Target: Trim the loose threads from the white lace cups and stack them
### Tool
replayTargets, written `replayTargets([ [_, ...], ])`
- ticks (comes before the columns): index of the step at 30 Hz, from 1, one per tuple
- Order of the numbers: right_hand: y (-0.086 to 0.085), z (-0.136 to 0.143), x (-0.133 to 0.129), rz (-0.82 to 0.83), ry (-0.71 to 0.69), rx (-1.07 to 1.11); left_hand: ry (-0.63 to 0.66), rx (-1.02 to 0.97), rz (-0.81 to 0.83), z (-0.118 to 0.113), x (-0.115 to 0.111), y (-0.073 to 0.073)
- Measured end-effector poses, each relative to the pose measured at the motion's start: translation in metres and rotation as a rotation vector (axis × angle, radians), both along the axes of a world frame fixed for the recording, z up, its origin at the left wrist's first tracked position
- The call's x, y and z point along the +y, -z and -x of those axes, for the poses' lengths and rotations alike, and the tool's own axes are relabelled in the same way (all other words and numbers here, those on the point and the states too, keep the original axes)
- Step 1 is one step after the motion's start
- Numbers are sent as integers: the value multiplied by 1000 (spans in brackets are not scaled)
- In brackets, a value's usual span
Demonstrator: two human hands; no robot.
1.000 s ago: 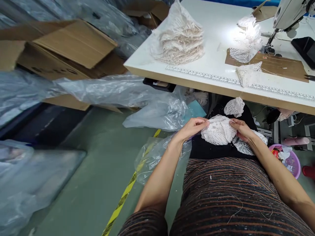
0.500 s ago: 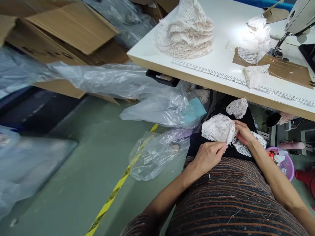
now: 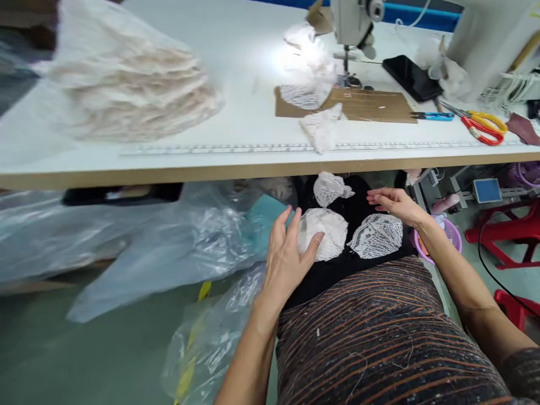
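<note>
My left hand is spread, fingers and thumb apart, over the left side of a rounded white lace piece on my lap; whether it presses on the lace I cannot tell. My right hand hovers with its fingers stretched out and nothing visible in them. Just below it, a fan-shaped white lace piece lies flat on the black cloth over my lap. Closer to the table edge rests a smaller crumpled lace piece.
Above my lap runs the white sewing table. It bears a stack of lace pieces, a sewing machine, red-and-yellow scissors, a blue-handled thread snipper and a phone. Plastic bags crowd the left; a purple basket stands right.
Both hands have let go of the rounded lace piece and moved apart, the right one toward the table. That piece now lies on my lap. The view has swung right.
</note>
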State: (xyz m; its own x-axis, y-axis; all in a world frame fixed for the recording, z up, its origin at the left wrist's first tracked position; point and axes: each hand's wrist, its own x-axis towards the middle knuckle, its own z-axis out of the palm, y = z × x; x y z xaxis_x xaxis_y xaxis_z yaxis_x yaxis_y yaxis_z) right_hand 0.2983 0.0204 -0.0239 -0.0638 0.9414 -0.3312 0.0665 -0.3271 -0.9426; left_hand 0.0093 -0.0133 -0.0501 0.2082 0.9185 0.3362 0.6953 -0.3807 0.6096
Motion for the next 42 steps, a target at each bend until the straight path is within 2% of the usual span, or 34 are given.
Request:
replayTargets([
  [4,13,-41,-24,-48,91,-177,104,101,70,-18,11,21],
  [8,37,-48,-49,-23,70,-363,118,176,202,-15,18,37],
  [11,43,-40,-58,-60,16,-460,128,134,230,-9,20,37],
  [13,38,-34,-58,-109,33,-505,102,58,227,-6,24,31],
  [16,12,-29,-53,-155,-30,-439,20,-121,173,-7,39,18],
  [19,-33,-29,-39,-188,-156,-221,-9,-331,117,-16,57,5],
  [21,-65,-32,-23,-273,-87,-129,19,-429,127,-25,67,-2],
  [24,-101,-42,12,-450,143,-47,63,-479,212,-35,76,-11],
  [26,-112,-53,37,-520,261,-67,76,-489,268,-39,78,-15],
  [28,-117,-65,58,-602,387,-234,101,-503,326,-40,78,-17],
  [30,-118,-73,67,-728,513,-486,124,-538,368,-40,76,-18],
  [32,-118,-69,61,-855,562,-654,130,-595,384,-40,73,-20],
  [34,-117,-50,46,-896,502,-639,128,-647,392,-41,70,-24],
  [35,-116,-37,36,-876,427,-574,128,-662,399,-41,68,-26],
  [39,-98,26,6,-645,-39,-265,145,-682,440,-39,59,-41],
  [40,-91,40,2,-607,-110,-261,151,-683,447,-38,56,-46],
  [42,-76,61,1,-565,-149,-336,155,-674,450,-36,52,-53],
])
